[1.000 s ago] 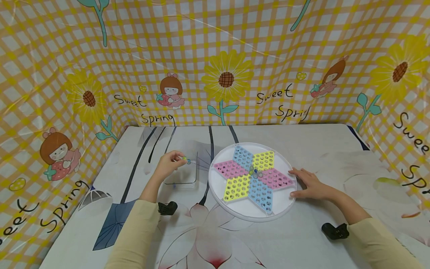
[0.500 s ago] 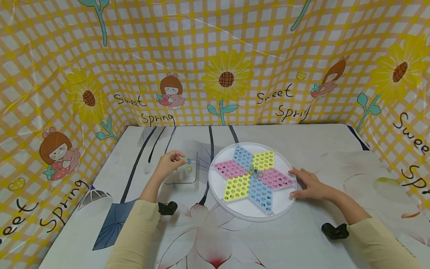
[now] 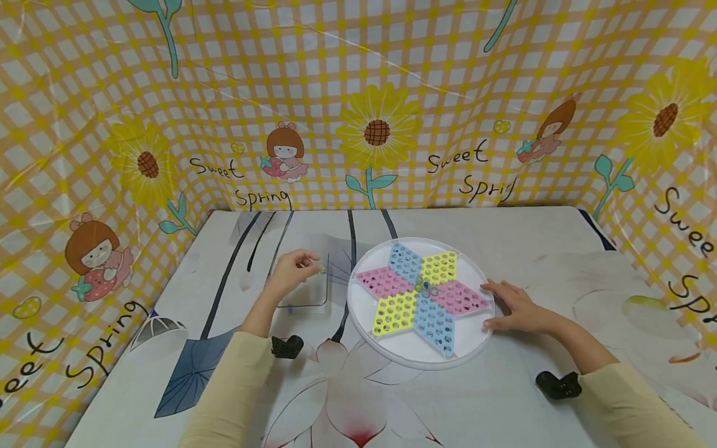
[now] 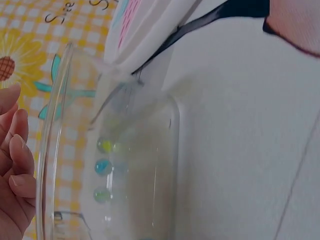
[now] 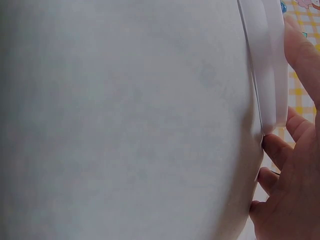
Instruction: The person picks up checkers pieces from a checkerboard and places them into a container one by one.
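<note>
A round white Chinese checkers board [image 3: 364, 323] has a star of pink, yellow and blue holed sections, with several marbles [image 3: 427, 289] near its middle. To its left stands a clear plastic box [image 3: 305, 305]. In the left wrist view, a yellow-green marble [image 4: 104, 145], a blue marble [image 4: 103, 167] and a green marble [image 4: 102, 194] show through its wall. My left hand [image 3: 294, 270] hovers over the box with fingers loosely bent; I see nothing held in it. My right hand [image 3: 518, 308] rests at the board's right rim, thumb and fingertips touching it.
A small blue marble [image 3: 290, 309] shows at the box's front edge. Black wrist devices sit on the left wrist [image 3: 287, 346] and the right wrist [image 3: 559, 385]. A checked cloth [image 3: 224, 112] hangs behind the table [image 3: 482, 410].
A yellow-green marble at the left fingertips was lower in the box half a second ago. Since then, my left hand has shifted right over the box. The right hand has stayed put.
</note>
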`<state>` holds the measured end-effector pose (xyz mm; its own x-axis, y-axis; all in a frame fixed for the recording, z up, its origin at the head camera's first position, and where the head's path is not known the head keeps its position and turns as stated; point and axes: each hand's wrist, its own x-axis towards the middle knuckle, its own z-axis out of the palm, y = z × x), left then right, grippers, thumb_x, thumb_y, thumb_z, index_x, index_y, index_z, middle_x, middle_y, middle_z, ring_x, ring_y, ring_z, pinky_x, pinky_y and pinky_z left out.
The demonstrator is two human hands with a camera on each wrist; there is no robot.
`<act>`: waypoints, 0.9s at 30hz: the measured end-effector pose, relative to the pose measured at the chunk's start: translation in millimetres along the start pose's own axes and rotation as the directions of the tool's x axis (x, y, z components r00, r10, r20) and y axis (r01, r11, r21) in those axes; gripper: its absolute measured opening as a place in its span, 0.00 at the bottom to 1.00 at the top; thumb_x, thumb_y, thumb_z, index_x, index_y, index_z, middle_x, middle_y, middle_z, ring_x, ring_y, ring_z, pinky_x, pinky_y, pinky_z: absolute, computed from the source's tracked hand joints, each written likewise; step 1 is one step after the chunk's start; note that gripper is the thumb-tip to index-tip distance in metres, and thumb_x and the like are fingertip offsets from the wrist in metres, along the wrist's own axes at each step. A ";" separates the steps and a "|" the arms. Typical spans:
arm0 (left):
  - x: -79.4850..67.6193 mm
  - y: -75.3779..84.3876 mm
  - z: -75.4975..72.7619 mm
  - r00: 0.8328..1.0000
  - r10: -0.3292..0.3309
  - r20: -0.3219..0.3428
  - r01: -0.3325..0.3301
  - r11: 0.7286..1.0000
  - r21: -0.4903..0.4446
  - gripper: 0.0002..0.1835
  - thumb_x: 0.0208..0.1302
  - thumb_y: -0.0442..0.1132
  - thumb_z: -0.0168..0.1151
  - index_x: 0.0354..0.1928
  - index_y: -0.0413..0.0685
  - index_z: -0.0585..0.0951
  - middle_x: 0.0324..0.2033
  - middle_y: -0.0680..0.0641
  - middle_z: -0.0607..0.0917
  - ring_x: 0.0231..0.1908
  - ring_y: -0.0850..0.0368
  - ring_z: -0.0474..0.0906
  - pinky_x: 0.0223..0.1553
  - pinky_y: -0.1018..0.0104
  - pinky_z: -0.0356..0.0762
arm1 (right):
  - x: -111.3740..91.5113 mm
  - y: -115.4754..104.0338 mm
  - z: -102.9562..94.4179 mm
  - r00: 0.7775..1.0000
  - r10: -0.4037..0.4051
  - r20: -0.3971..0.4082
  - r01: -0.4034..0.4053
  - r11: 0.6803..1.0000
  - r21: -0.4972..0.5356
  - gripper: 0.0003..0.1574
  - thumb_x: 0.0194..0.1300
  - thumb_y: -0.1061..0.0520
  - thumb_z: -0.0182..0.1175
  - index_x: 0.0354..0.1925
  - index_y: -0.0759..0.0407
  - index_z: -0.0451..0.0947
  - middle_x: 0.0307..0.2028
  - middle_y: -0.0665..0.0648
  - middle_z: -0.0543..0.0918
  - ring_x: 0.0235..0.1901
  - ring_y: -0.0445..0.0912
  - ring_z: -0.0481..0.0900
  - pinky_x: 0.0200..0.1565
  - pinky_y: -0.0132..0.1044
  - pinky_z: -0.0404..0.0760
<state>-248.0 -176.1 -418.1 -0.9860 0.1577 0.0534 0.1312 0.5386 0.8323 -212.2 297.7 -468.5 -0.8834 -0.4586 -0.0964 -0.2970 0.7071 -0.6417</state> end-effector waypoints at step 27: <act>21.5 45.3 76.4 0.975 0.080 0.209 -0.081 0.997 -0.002 0.13 0.57 0.38 0.63 0.43 0.41 0.79 0.26 0.50 0.77 0.23 0.62 0.68 0.23 0.74 0.66 | 2.2 -6.4 -2.1 0.998 0.056 0.031 -0.055 0.998 -0.031 0.52 0.47 0.46 0.67 0.63 0.65 0.55 0.64 0.78 0.48 0.62 0.74 0.37 0.54 0.73 0.38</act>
<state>-255.4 -85.0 -421.5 -0.9290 0.3701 0.0030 0.2108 0.5224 0.8263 -212.9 293.3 -463.0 -0.8870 -0.4345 -0.1560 -0.2589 0.7480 -0.6112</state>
